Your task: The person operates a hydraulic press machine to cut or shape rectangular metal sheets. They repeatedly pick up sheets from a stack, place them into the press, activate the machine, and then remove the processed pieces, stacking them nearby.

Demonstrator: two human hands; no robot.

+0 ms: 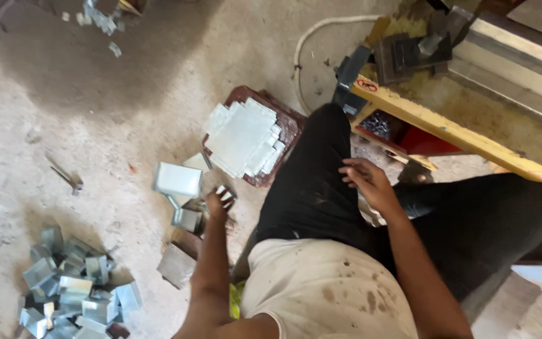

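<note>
My left hand [218, 202] reaches down to the floor beside my left knee, fingers closed on a small flat metal piece [224, 190]. Just left of it a bent, box-like galvanized sheet part [177, 180] stands on a small block. A stack of flat metal blanks [244, 137] lies on a dark red tray [290, 125] just beyond that hand. My right hand [366, 184] rests on my thigh in black trousers, fingers spread, holding nothing.
A heap of several folded metal boxes [73, 289] lies on the concrete floor at lower left. A yellow-framed press machine [446, 129] with a dark tool block [409, 53] stands at upper right. A white hose [312, 37] curves behind it. Scrap bits [98, 19] lie at the top.
</note>
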